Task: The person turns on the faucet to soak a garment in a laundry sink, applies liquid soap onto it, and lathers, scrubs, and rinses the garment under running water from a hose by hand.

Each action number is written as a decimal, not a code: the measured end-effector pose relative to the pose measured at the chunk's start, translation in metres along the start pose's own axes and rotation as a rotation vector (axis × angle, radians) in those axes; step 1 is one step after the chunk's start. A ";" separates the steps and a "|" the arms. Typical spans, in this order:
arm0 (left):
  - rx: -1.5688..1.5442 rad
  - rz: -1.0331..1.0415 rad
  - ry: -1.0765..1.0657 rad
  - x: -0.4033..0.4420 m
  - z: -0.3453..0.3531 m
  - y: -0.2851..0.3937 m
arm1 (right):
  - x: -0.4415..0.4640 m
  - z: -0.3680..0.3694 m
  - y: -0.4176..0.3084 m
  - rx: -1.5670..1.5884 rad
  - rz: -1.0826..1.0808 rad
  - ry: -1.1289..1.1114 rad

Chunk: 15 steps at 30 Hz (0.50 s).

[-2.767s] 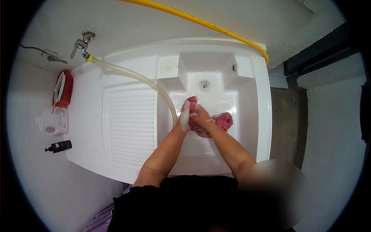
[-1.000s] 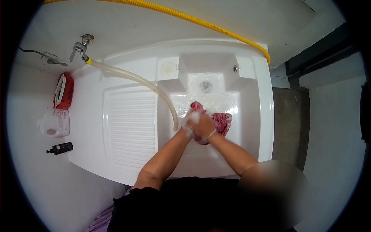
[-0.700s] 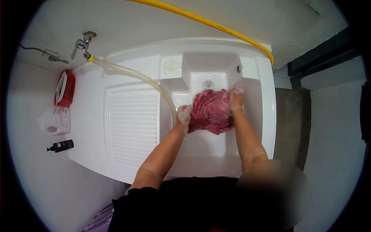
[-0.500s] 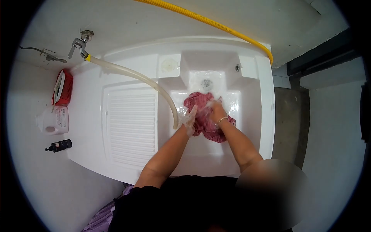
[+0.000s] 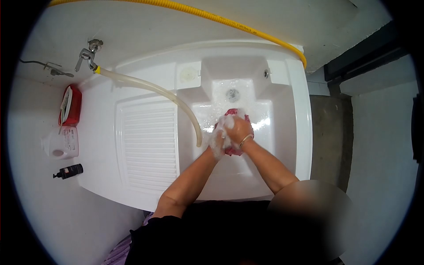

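A wet red cloth (image 5: pixel 234 151) is bunched up between my two hands in the basin of the white sink (image 5: pixel 282 145). My left hand (image 5: pixel 218 140), covered in suds, is closed on the cloth's left side. My right hand (image 5: pixel 239 130), with a bracelet at its wrist, grips the cloth from the right and meets the left hand. Foam hides parts of the fingers. Above the cloth is the metal drain (image 5: pixel 232 95), with soapy water around it.
A clear hose (image 5: pixel 170 96) runs from the wall tap (image 5: pixel 88 55) into the basin. Left of the ribbed washboard (image 5: pixel 148 145) are a red basket (image 5: pixel 76 106), a translucent jug (image 5: pixel 66 142) and a black pump bottle (image 5: pixel 70 171). A yellow hose (image 5: pixel 221 20) crosses the wall.
The cloth, spread wide between my hands earlier, is now gathered into a small bundle. My right hand has moved left and my hands have come together, with more foam on them.
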<state>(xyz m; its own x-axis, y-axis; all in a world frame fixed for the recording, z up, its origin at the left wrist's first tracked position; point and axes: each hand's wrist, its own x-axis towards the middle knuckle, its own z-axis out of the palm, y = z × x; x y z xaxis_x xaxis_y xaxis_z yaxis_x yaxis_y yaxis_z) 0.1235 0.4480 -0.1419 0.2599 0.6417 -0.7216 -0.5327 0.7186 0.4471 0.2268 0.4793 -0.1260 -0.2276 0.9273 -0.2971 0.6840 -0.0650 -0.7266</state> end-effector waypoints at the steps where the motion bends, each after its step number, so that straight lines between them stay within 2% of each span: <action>1: 0.069 0.069 0.011 0.003 -0.003 -0.001 | -0.007 0.003 -0.002 -0.075 -0.197 0.143; 2: 0.067 0.068 0.006 0.001 0.001 0.006 | -0.021 0.014 -0.013 -0.286 -0.298 0.273; 4: -0.436 -0.171 -0.618 -0.005 0.003 0.025 | -0.021 0.028 -0.012 -0.292 -0.341 0.198; 5: -0.433 -0.168 -0.625 0.005 -0.007 0.019 | -0.018 0.032 -0.010 -0.296 -0.385 0.126; 7: 0.493 0.429 -0.262 0.026 -0.036 -0.007 | -0.006 0.023 -0.007 -0.300 -0.429 0.052; 8: 0.167 0.361 -0.183 0.003 -0.010 -0.001 | 0.011 0.000 -0.005 -0.160 -0.150 0.012; 9: 0.164 0.357 -0.182 -0.009 0.000 0.006 | 0.018 -0.015 0.001 -0.019 0.133 -0.038; 10: 0.122 0.193 -0.191 -0.016 0.005 0.013 | 0.018 -0.014 0.015 -0.017 0.139 -0.043; 11: 0.080 0.031 -0.201 -0.019 0.006 0.017 | 0.022 -0.008 0.036 -0.033 0.058 0.200; 12: 0.235 -0.031 -0.154 -0.006 -0.008 0.013 | 0.026 0.001 0.058 -0.051 -0.029 0.441; 13: 0.232 -0.029 -0.151 -0.010 -0.013 0.016 | 0.027 0.017 0.088 -0.051 -0.031 0.437; 15: 0.622 -0.057 -0.038 -0.018 -0.018 0.022 | 0.017 0.055 0.138 -0.716 -0.004 0.630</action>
<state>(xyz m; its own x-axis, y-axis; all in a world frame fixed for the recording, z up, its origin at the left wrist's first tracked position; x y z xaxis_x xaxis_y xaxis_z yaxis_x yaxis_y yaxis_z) 0.0926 0.4473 -0.1292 0.3082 0.5990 -0.7391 0.0480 0.7661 0.6409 0.2789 0.4657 -0.2653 0.0416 0.9686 0.2452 0.9934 -0.0139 -0.1135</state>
